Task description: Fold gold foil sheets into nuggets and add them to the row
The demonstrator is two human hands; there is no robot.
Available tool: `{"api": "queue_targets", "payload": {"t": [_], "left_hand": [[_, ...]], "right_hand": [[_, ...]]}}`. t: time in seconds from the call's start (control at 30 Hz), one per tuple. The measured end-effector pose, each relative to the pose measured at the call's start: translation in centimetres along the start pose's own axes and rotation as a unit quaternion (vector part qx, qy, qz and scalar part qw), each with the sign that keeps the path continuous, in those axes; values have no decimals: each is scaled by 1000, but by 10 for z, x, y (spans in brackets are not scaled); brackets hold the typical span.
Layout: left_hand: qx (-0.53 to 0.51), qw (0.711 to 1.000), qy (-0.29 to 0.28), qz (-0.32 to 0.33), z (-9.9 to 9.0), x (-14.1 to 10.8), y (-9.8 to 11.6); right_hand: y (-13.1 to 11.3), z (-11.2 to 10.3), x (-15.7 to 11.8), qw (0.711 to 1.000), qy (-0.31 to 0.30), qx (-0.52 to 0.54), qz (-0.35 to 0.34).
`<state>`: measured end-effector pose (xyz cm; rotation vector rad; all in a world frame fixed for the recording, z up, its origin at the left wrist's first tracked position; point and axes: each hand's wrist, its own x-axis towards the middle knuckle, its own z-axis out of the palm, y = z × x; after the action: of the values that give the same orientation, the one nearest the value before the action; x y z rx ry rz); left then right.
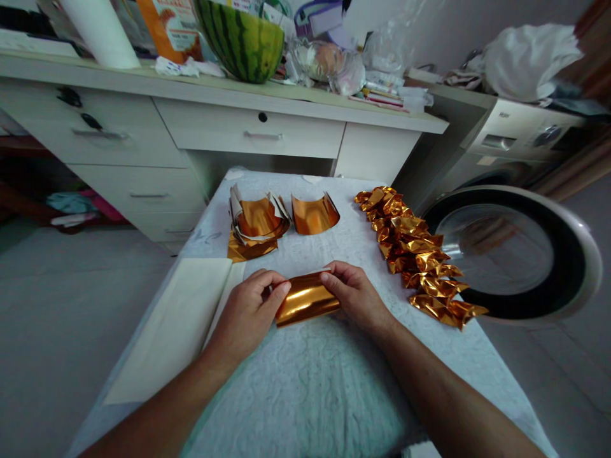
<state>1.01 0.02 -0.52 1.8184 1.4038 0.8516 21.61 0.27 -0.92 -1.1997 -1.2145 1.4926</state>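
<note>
Between my two hands is a sheet of shiny gold foil paper (308,299), bent over along its far edge. My left hand (255,305) pinches its left end between thumb and fingers. At the right end, my right hand (353,289) grips the far corner with the thumb on top. Beyond them lies a curled stack of gold foil sheets with pale backs (258,219), and beside it a single curled gold sheet (315,214). To the right runs a row of folded gold foil pieces (415,248), shaped like ingots.
A pale cloth covers the table (382,356). White paper (172,324) lies at its left. Behind stands a white desk (305,130) bearing a cut watermelon (243,41) and clutter. An open washing machine door (510,251) reaches close to the table's right edge.
</note>
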Motion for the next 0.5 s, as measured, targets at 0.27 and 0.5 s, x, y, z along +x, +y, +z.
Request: {"api": "queue_targets", "payload": {"t": [0.27,0.5], "left_hand": [[-6,1000,3,-15,-1,1,4],[-9,1000,0,-13,-1,0,1]], "right_hand": [[2,-3,0,999,32,17,-16],[5,-3,0,999,38,12,-7]]}}
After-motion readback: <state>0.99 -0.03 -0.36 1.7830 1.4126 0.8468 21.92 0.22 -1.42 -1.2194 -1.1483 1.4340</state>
